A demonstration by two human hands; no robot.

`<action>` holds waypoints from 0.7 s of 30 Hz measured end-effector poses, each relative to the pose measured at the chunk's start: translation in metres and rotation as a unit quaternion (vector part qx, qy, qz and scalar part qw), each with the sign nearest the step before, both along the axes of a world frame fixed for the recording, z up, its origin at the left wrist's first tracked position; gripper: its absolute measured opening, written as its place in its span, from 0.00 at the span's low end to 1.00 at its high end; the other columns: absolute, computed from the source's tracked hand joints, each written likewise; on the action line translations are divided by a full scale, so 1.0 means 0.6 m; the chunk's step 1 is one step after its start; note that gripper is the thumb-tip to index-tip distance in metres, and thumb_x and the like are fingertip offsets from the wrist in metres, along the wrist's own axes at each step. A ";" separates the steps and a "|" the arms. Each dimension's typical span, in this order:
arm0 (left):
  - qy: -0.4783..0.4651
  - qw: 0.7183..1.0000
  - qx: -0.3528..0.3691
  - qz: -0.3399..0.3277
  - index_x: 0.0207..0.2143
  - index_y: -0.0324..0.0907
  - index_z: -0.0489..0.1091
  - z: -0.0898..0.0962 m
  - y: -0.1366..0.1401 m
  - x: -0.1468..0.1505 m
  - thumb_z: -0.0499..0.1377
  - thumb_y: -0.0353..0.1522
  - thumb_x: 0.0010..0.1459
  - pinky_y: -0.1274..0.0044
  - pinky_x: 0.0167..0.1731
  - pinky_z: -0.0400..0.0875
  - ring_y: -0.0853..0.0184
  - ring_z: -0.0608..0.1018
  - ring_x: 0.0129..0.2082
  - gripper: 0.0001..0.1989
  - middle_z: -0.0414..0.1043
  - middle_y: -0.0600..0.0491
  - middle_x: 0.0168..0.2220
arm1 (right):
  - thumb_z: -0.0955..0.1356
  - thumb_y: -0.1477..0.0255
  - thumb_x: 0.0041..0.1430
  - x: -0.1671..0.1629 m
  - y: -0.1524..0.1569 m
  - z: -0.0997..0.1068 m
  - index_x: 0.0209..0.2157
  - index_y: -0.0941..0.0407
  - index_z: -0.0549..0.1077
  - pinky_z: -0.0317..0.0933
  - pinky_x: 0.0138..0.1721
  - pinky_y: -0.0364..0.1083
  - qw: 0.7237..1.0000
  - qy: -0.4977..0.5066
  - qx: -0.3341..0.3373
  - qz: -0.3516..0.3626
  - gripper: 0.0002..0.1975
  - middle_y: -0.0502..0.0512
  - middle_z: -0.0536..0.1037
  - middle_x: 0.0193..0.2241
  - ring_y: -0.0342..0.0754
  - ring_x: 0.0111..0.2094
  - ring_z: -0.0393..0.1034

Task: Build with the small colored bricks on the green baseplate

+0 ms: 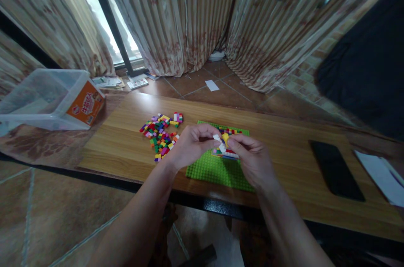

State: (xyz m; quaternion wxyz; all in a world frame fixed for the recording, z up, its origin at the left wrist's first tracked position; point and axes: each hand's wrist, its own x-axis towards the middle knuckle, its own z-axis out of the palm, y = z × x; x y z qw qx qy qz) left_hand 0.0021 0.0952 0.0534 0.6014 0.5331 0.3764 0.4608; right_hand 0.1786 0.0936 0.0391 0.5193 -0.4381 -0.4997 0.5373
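Note:
Over a green studded baseplate [217, 172], both hands are close together. My left hand [191, 145] is closed in a pinch on white toy bricks [221, 147]. Thumb and fingers of my right hand [255, 157] pinch a yellow toy brick [225, 137] right beside the white ones; whether the two touch is hard to tell. Beneath the hands, rows of coloured bricks [232, 131] are built on the plate, partly covered by my fingers. Left of the plate lies a loose pile of small coloured bricks [162, 132] on the wooden table [116, 149].
A clear plastic box [47, 111] with an orange label stands at the far left. On the right lie a black phone-like slab [336, 170] and white paper [381, 176]. Striped curtains [176, 27] hang beyond the table. A dark shape [366, 61] fills the upper right.

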 end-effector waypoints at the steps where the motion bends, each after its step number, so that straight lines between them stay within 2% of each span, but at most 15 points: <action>1: -0.001 1.000 0.000 0.003 0.34 0.38 0.73 -0.001 0.002 -0.002 0.66 0.34 0.52 0.78 0.33 0.68 0.71 0.75 0.29 0.09 0.75 0.53 0.29 | 0.77 0.64 0.46 0.002 0.002 -0.001 0.27 0.51 0.82 0.66 0.30 0.44 1.000 0.017 -0.005 -0.016 0.06 0.48 0.81 0.25 0.44 0.26 0.72; 5: 0.030 0.998 -0.028 0.051 0.34 0.39 0.72 -0.012 0.013 -0.010 0.62 0.30 0.53 0.79 0.30 0.66 0.73 0.73 0.27 0.06 0.72 0.56 0.27 | 0.78 0.66 0.44 0.014 0.013 -0.004 0.28 0.51 0.82 0.67 0.30 0.44 0.993 0.026 -0.002 -0.118 0.07 0.47 0.81 0.25 0.43 0.26 0.72; 8: 0.068 0.994 -0.064 0.058 0.35 0.39 0.70 -0.026 0.018 -0.011 0.61 0.29 0.52 0.80 0.26 0.63 0.73 0.70 0.24 0.07 0.69 0.58 0.25 | 0.77 0.67 0.46 0.024 0.019 -0.007 0.30 0.51 0.82 0.67 0.31 0.44 0.987 0.008 -0.001 -0.162 0.07 0.47 0.81 0.26 0.43 0.26 0.72; 13: 0.078 0.994 -0.061 0.050 0.41 0.40 0.70 -0.035 0.016 -0.005 0.62 0.31 0.50 0.80 0.25 0.62 0.73 0.70 0.24 0.14 0.70 0.58 0.26 | 0.76 0.66 0.47 0.025 0.019 -0.007 0.30 0.53 0.82 0.68 0.32 0.46 0.985 -0.044 0.008 -0.168 0.07 0.49 0.82 0.27 0.45 0.28 0.73; 18: 0.116 0.993 -0.021 0.030 0.32 0.40 0.70 -0.023 0.016 -0.010 0.64 0.30 0.47 0.80 0.27 0.62 0.73 0.70 0.26 0.08 0.71 0.57 0.27 | 0.75 0.64 0.48 0.020 0.017 -0.004 0.30 0.53 0.82 0.69 0.32 0.47 0.983 -0.080 0.021 -0.165 0.08 0.51 0.83 0.27 0.46 0.28 0.74; 21: 0.154 0.986 0.003 0.058 0.28 0.39 0.70 -0.021 0.018 -0.014 0.64 0.30 0.47 0.80 0.25 0.59 0.73 0.68 0.24 0.05 0.68 0.58 0.24 | 0.75 0.64 0.48 0.020 0.019 -0.005 0.30 0.53 0.82 0.69 0.32 0.47 0.982 -0.079 0.023 -0.171 0.08 0.51 0.83 0.28 0.47 0.28 0.74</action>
